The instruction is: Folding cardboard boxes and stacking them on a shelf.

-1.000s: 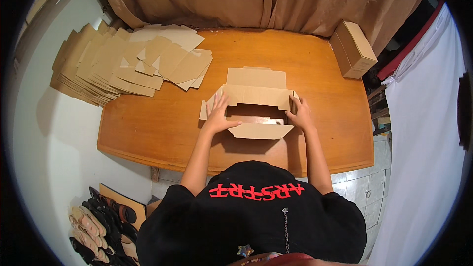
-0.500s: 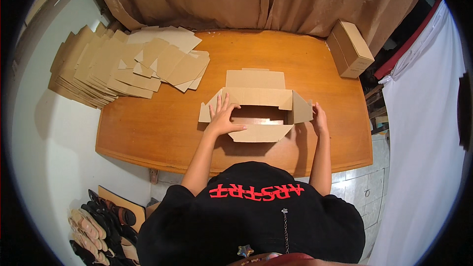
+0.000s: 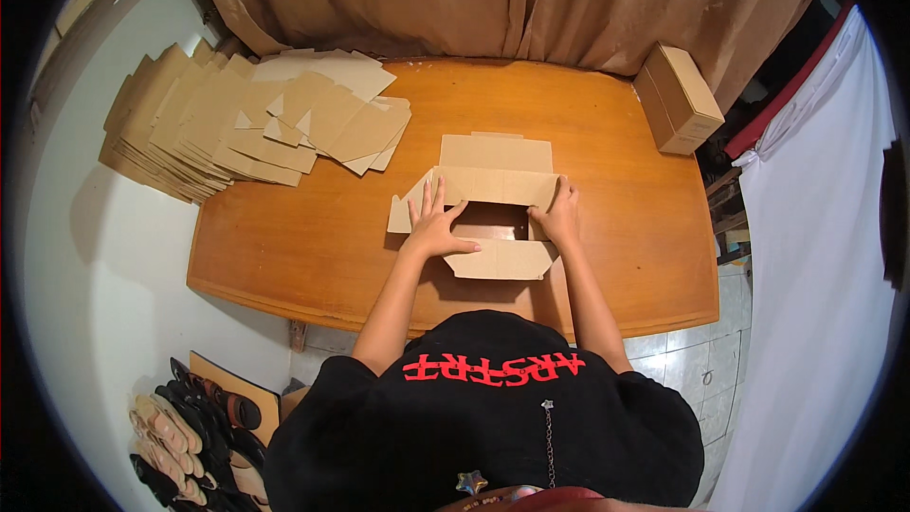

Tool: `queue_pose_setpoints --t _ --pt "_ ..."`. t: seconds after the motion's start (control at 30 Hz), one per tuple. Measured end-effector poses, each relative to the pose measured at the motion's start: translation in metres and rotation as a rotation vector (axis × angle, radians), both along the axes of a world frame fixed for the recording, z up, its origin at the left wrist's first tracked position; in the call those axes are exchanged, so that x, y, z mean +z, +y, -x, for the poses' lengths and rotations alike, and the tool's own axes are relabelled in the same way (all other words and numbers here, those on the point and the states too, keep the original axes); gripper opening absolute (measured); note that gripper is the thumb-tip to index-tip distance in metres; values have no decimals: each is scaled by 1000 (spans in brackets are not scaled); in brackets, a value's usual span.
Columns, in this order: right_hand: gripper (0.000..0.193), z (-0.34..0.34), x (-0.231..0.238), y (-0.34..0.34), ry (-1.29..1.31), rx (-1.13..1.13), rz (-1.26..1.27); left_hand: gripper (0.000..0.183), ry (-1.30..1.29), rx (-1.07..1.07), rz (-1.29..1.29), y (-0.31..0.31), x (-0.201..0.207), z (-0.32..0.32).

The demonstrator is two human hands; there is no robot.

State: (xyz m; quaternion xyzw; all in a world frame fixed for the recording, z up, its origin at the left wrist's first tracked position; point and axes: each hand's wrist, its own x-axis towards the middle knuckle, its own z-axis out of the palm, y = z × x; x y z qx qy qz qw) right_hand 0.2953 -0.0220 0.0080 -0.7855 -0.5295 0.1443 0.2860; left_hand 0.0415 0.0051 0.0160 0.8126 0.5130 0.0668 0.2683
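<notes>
A part-folded cardboard box (image 3: 498, 188) stands on the table in front of me, its opening facing up. One flap rises at the far side and another slopes outward at the near side. My left hand (image 3: 436, 228) lies over the box's left end with fingers spread, some reaching over the left flap and others towards the opening. At the right end, my right hand (image 3: 561, 216) grips the cardboard, its thumb by the opening and its fingers near the far right corner. The right flap is mostly hidden by this hand.
Flat cardboard blanks (image 3: 190, 123) lie in overlapping stacks at the table's far left. A closed cardboard box (image 3: 675, 100) stands at the far right corner. Brown curtains (image 3: 398, 0) hang behind the wooden table (image 3: 284, 246); shoes (image 3: 190, 436) sit at lower left.
My right hand has moved left, from the outer edge of the right flap to the box's right end, and that flap no longer sticks out. My left hand has stayed in place.
</notes>
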Motion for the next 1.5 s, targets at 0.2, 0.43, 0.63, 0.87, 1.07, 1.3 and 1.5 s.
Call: queue_pose_setpoints --t 0.2,0.43,0.63,0.87,1.07,1.3,1.5 --pt "86 8 6 -2 -155 -45 107 98 -9 11 -13 0 -1 2" --pt "89 14 22 0 -151 -90 188 86 -167 127 -75 -1 0 20" --pt "94 10 23 6 -197 -54 141 78 -171 663 -83 3 1 45" --pt "96 5 8 15 -203 -7 165 58 -584 644 -277 9 -5 48" --pt "98 6 12 12 -177 -3 140 47 -811 254 -143 1 8 21" --pt "95 4 9 9 -209 25 135 60 -276 -12 -70 -8 6 2" --pt "97 3 4 8 -241 26 96 69 -145 -48 19 -6 11 1"
